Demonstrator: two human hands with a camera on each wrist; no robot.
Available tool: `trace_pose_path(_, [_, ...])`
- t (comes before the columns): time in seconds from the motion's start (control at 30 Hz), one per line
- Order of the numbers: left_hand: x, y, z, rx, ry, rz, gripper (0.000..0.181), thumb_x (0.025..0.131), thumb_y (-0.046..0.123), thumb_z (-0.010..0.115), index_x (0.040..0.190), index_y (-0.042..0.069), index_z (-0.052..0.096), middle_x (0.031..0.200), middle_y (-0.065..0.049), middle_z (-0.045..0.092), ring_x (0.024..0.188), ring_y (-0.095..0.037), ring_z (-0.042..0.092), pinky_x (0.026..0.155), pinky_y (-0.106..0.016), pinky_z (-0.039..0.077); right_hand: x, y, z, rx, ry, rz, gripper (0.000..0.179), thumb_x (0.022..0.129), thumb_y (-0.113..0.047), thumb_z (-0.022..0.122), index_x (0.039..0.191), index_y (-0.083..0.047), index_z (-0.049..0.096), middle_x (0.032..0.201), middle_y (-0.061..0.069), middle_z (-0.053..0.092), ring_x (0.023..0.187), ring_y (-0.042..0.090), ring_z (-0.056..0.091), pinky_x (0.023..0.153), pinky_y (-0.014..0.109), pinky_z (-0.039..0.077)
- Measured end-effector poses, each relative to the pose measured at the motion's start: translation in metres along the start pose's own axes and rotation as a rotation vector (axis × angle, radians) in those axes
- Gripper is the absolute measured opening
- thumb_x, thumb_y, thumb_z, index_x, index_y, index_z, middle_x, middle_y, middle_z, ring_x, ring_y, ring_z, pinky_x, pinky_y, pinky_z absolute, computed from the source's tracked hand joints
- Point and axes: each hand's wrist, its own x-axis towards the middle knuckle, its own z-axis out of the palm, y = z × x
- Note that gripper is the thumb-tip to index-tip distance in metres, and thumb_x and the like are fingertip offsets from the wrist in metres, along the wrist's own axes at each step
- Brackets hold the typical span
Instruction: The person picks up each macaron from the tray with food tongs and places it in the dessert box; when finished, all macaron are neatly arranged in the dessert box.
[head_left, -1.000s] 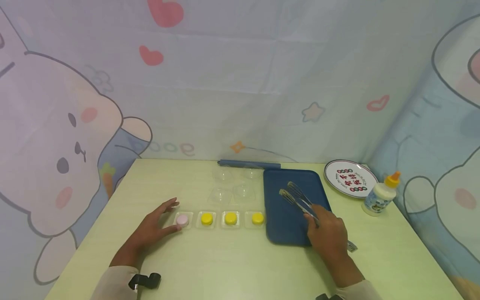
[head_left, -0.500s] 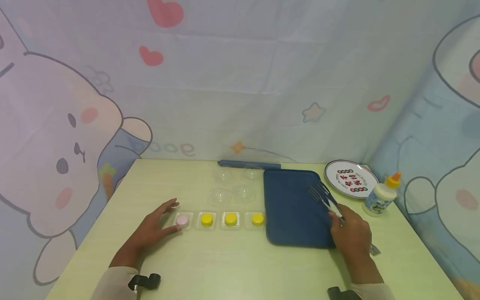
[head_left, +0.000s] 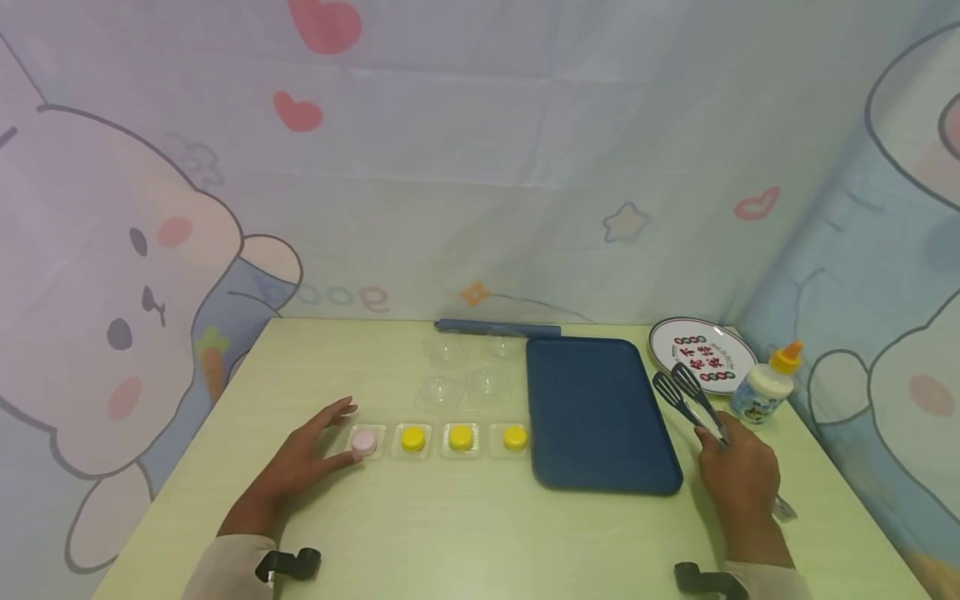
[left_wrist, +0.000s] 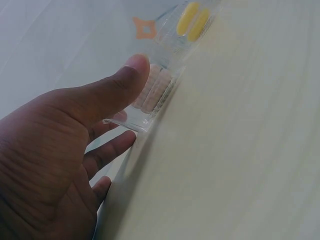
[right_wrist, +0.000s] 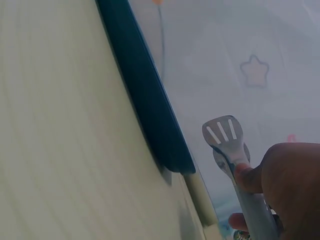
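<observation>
My right hand (head_left: 738, 467) holds a pair of slotted metal tongs (head_left: 686, 396) to the right of the dark blue tray (head_left: 600, 417). In the right wrist view the tongs' slotted heads (right_wrist: 227, 137) stand a little apart with nothing between them. My left hand (head_left: 303, 454) rests at the table's left side, fingers spread and relaxed. Its thumb lies right at the clear plastic case with a pink macaron (head_left: 364, 442), which the left wrist view shows from the side. To the right of it, in a row, are cases with yellow macarons (head_left: 413, 439).
Several clear domed lids (head_left: 440, 392) lie behind the row. A blue rod (head_left: 498, 327) lies along the back edge. At the back right are a round patterned plate (head_left: 701, 354) and a white bottle with an orange-yellow cap (head_left: 765, 387).
My right hand has carried the tongs rightward, from above the blue tray to beyond its right edge, near the plate. The left hand has stayed where it was.
</observation>
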Motion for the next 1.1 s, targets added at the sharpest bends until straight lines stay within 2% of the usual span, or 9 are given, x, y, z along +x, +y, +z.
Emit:
trace_pose_path(0.13, [-0.001, 0.001, -0.001, 0.017, 0.005, 0.009, 0.092, 0.095, 0.034, 0.086, 0.168, 0.009, 0.037, 0.163, -0.017, 0.057, 0.15, -0.049, 0.05, 0.121, -0.08, 0.032, 0.002, 0.005, -0.003, -0.014, -0.051, 0.068, 0.037, 0.095, -0.013, 0.081, 0.126, 0.005, 0.072, 0.111, 0.038, 0.075, 0.097, 0.066, 0.069, 0.075, 0.074, 0.052])
trace_pose_path(0.47, [-0.002, 0.004, -0.002, 0.009, 0.004, 0.012, 0.091, 0.095, 0.033, 0.086, 0.168, 0.009, 0.038, 0.163, -0.017, 0.057, 0.15, -0.049, 0.05, 0.12, -0.08, 0.032, 0.005, 0.014, -0.006, -0.048, -0.165, 0.171, 0.039, 0.099, -0.015, 0.076, 0.133, 0.004, 0.07, 0.119, 0.042, 0.071, 0.106, 0.066, 0.067, 0.077, 0.073, 0.052])
trace_pose_path(0.8, [0.0, 0.002, 0.0, 0.015, 0.002, -0.002, 0.093, 0.095, 0.035, 0.087, 0.169, 0.01, 0.037, 0.163, -0.018, 0.056, 0.151, -0.051, 0.05, 0.12, -0.081, 0.032, 0.006, 0.027, -0.003, -0.051, -0.196, 0.128, 0.039, 0.096, -0.013, 0.078, 0.13, 0.004, 0.071, 0.111, 0.042, 0.072, 0.101, 0.064, 0.068, 0.076, 0.068, 0.049])
trace_pose_path(1.1, [-0.001, 0.004, -0.001, 0.015, 0.007, 0.01, 0.09, 0.096, 0.033, 0.086, 0.168, 0.01, 0.038, 0.164, -0.018, 0.055, 0.149, -0.05, 0.052, 0.119, -0.081, 0.033, 0.009, 0.03, -0.001, -0.049, -0.254, 0.149, 0.039, 0.098, -0.016, 0.077, 0.131, 0.005, 0.07, 0.117, 0.041, 0.072, 0.104, 0.065, 0.068, 0.079, 0.07, 0.051])
